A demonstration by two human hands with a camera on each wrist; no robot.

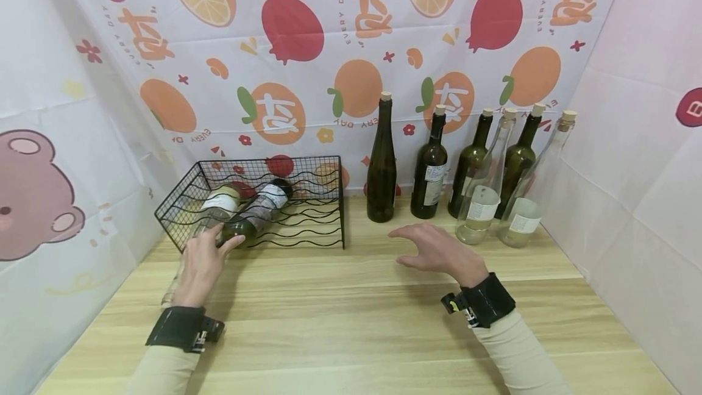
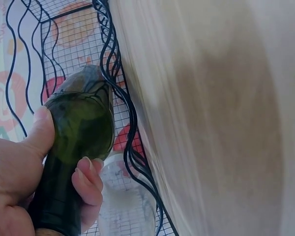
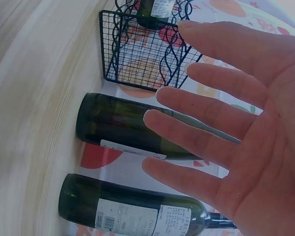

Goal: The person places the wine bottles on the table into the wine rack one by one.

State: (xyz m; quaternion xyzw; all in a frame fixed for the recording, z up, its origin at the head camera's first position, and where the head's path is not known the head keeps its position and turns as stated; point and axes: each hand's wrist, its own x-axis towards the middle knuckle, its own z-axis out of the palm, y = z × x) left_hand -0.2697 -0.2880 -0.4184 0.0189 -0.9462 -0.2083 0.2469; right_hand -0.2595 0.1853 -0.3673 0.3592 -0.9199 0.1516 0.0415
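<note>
My left hand (image 1: 202, 261) grips the neck of a green wine bottle (image 1: 262, 205), thumb on one side and fingers on the other. This bottle lies in a black wire wine rack (image 1: 342, 200), its base toward the back and its corked neck toward me. Beside it on the left lies a clear bottle (image 1: 220, 202) with a pale label, its neck partly hidden by my left hand. My right hand (image 1: 436, 252) hovers over the table with fingers spread, holding nothing. Nearest to it stand a tall green bottle (image 1: 382, 175) and a dark labelled bottle (image 1: 425, 197).
Further right, two more green bottles (image 1: 469, 160) stand behind two clear corked bottles (image 1: 479, 212). A fruit-print cloth (image 1: 340, 35) hangs behind the wooden table (image 1: 329, 316), and pale cloths close off both sides.
</note>
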